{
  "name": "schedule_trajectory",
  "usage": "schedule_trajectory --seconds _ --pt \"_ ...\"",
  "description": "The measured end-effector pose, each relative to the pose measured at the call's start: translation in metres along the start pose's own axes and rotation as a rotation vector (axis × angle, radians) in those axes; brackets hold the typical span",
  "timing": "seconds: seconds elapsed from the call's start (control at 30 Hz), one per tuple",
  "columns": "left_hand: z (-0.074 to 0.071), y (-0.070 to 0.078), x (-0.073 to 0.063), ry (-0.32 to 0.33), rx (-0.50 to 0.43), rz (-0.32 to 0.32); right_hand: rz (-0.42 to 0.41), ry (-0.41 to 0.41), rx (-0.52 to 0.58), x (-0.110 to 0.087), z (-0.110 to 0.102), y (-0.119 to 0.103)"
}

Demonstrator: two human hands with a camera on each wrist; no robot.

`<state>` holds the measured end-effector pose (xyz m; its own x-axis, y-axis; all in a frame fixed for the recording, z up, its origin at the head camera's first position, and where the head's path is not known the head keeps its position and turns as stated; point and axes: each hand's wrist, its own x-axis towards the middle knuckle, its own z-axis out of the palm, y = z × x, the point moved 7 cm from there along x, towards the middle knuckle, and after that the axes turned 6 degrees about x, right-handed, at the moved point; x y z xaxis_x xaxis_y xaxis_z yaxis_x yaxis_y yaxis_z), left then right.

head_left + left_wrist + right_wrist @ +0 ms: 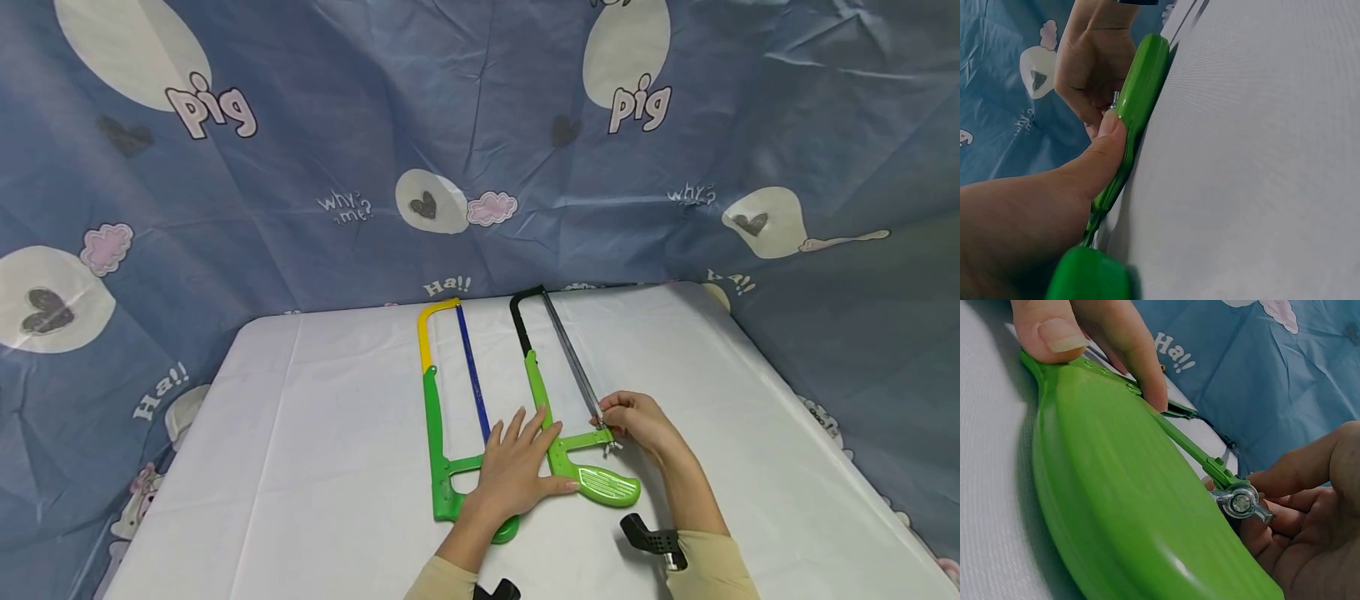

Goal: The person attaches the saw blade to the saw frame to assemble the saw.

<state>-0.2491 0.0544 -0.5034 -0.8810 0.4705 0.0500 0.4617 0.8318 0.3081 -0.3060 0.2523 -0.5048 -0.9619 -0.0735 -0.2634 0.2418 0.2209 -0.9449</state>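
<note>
Two hacksaws lie side by side on the white table. The light-green hacksaw has a black front frame and a grey blade. My left hand rests on its frame with fingers spread, the thumb on the handle. At the blade's handle end, my right hand pinches the blade close to the bracket. A silver wing nut sticks out behind that bracket, right beside the right fingers in the right wrist view. Left of this saw lies the darker green and yellow hacksaw with a blue blade, its handle partly hidden by my left hand.
The white-covered table extends to both sides of the saws. Behind it hangs a blue printed cloth, which also runs down along the table's sides. A black wrist mount sits at the right wrist, just above the table.
</note>
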Motion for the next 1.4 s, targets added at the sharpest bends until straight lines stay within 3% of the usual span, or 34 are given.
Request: schedule_trajectory --seconds 0.6,0.8,0.97,1.1,1.4 --pt "0.000 -0.003 0.000 0.002 0.012 -0.011 -0.010 -0.036 0.070 0.004 -0.001 0.007" --pt "0.001 -0.002 0.001 -0.003 0.005 -0.007 -0.006 0.002 0.044 -0.001 -0.001 0.006" --pt "0.003 -0.001 0.002 -0.003 0.016 -0.002 -0.016 0.106 0.016 -0.006 -0.004 0.004" --pt "0.003 -0.001 0.001 0.009 0.025 0.000 -0.040 0.187 -0.074 -0.011 -0.005 0.001" --pt "0.000 0.000 0.000 0.017 0.032 0.006 -0.121 0.320 -0.392 -0.026 0.001 -0.016"
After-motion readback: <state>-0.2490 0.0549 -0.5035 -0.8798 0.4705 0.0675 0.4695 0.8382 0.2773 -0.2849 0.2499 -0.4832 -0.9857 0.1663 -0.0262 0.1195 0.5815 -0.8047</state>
